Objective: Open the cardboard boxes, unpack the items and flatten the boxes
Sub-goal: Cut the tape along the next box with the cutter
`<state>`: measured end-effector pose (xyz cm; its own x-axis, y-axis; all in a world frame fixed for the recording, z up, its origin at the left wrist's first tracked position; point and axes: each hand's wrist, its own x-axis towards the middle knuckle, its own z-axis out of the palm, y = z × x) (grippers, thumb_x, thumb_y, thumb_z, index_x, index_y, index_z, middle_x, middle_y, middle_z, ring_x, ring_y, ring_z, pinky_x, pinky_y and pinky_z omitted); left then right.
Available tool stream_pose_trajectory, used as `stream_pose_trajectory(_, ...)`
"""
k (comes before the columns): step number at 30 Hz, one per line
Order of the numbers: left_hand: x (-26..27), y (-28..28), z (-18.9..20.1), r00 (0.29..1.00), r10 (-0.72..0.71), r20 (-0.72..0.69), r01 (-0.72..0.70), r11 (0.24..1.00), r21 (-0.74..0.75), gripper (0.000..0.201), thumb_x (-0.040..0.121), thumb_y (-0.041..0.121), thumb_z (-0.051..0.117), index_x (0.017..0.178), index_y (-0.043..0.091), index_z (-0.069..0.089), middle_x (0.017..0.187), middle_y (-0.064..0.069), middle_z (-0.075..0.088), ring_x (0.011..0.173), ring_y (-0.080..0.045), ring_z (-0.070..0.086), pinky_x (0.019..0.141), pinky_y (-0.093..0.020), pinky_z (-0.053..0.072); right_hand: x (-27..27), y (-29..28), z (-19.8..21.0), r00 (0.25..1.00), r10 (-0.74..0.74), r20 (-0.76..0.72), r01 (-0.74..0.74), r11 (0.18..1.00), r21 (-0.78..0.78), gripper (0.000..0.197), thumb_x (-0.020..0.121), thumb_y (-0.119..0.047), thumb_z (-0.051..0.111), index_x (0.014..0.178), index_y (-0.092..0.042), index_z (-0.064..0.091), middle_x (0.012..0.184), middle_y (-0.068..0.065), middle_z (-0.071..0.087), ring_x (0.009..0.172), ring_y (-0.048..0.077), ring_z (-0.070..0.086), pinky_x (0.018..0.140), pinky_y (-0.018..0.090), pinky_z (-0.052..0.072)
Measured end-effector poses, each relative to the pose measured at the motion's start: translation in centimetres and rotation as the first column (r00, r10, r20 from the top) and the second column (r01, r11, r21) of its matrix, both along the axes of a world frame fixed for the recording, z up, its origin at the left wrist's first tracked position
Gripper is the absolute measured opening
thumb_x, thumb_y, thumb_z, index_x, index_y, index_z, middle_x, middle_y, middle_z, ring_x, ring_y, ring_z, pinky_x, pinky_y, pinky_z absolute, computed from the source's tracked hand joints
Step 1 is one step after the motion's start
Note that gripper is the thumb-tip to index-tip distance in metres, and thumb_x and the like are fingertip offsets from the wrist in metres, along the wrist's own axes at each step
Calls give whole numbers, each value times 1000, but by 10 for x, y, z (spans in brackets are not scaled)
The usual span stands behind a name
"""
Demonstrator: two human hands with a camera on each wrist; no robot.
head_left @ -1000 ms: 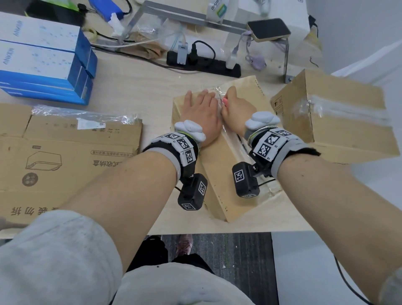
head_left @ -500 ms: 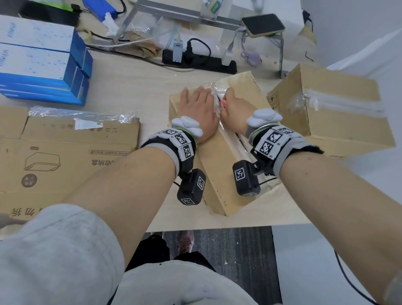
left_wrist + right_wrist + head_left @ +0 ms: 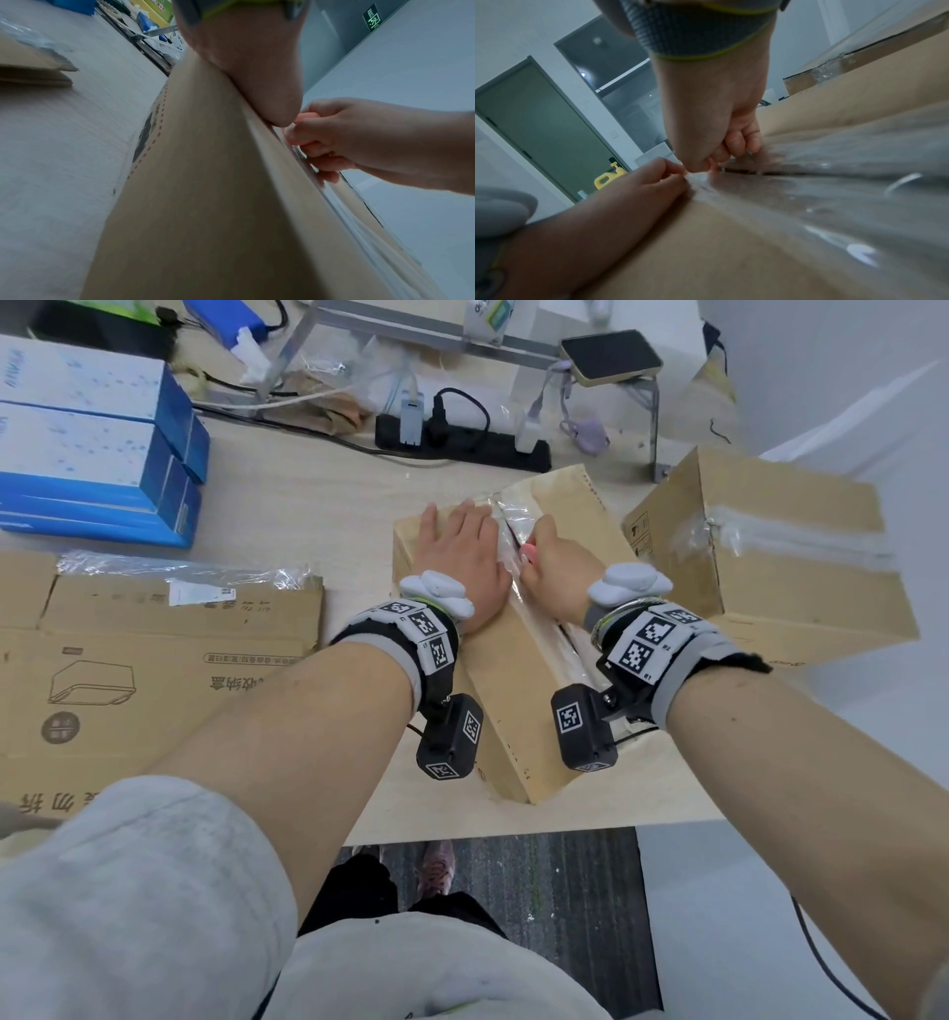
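Note:
A long cardboard box [image 3: 518, 701] lies on the table, its top seam covered with clear tape [image 3: 513, 516]. My left hand [image 3: 457, 557] lies flat on the top, left of the seam, and presses down; its heel [image 3: 257, 71] shows on the box [image 3: 205, 203]. My right hand [image 3: 560, 567] is curled round a small pink tool [image 3: 529, 552] set on the seam. The tool [image 3: 306, 117] peeks out of the right hand's fist [image 3: 359, 138]. A dark slit [image 3: 757, 172] runs along the taped seam beside my right hand's curled fingers [image 3: 734, 140]. My left hand [image 3: 641, 186] rests close by.
A second taped cardboard box [image 3: 770, 567] stands just to the right. Flattened cardboard [image 3: 154, 670] with plastic wrap [image 3: 179, 567] lies at left, with stacked blue-and-white boxes [image 3: 92, 444] behind it. A black power strip [image 3: 462, 444] is at the back. The table edge [image 3: 513, 824] is near.
My right hand with the pink tool has slid a little toward me along the tape seam. My left hand still presses flat on the box top.

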<state>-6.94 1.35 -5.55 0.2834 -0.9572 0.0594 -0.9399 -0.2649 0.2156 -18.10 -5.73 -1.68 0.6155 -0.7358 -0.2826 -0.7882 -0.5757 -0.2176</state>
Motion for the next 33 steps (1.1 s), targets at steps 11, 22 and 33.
stream_pose_trajectory(11,0,-1,-1,1000,2,6,-2,1000,-15,54,91,33,37,139,9,39,148,-4,38,142,-21,26,117,-49,11,-7,3,8,1000,-10,23,9,997,75,25,97,-11,39,117,4,36,99,23,59,86,35,56,66,35,35)
stream_pose_trajectory(22,2,2,0,999,-21,-47,18,997,-70,50,90,31,39,137,15,41,146,-5,40,141,-23,27,116,-50,11,-21,-2,21,929,-138,344,127,990,57,26,99,-20,44,117,-2,42,93,0,51,80,18,47,59,22,23)
stream_pose_trajectory(33,0,0,1,1000,3,-9,-3,999,-41,47,98,34,29,140,17,42,145,-2,42,141,-22,27,114,-62,5,26,-29,9,922,-89,378,84,996,29,23,95,-24,49,111,-9,49,93,5,63,81,21,57,70,30,40)
